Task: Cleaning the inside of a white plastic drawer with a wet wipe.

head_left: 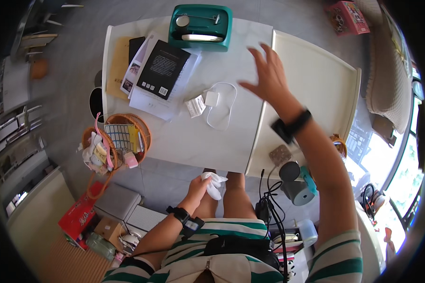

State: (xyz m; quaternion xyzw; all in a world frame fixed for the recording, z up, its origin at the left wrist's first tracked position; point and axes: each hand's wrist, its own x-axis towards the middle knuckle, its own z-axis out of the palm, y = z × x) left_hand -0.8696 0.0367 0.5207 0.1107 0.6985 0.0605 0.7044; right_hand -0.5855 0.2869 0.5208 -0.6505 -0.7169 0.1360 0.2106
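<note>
My left hand [197, 187] is closed around a crumpled white tissue [214, 184], low in front of my legs, just off the near edge of the white table [184, 141]. My right hand [269, 74] reaches out above the table's right part, fingers spread, nothing in it. To its left on the tabletop lie a white charger [211, 99] with a looped white cable [235, 99] and a small white box [195, 106] bearing print. A black book [163, 69] rests on loose papers [156, 106]. Behind them stands a green organizer box [200, 44] holding a round silvery item.
Wicker baskets [147, 131] with small items stand at the table's left edge. Near its right front are a brown patterned block [280, 155], a grey cylinder [297, 192] and hanging black cables [269, 201]. A grey stool [117, 201] and a red box [79, 215] are at lower left.
</note>
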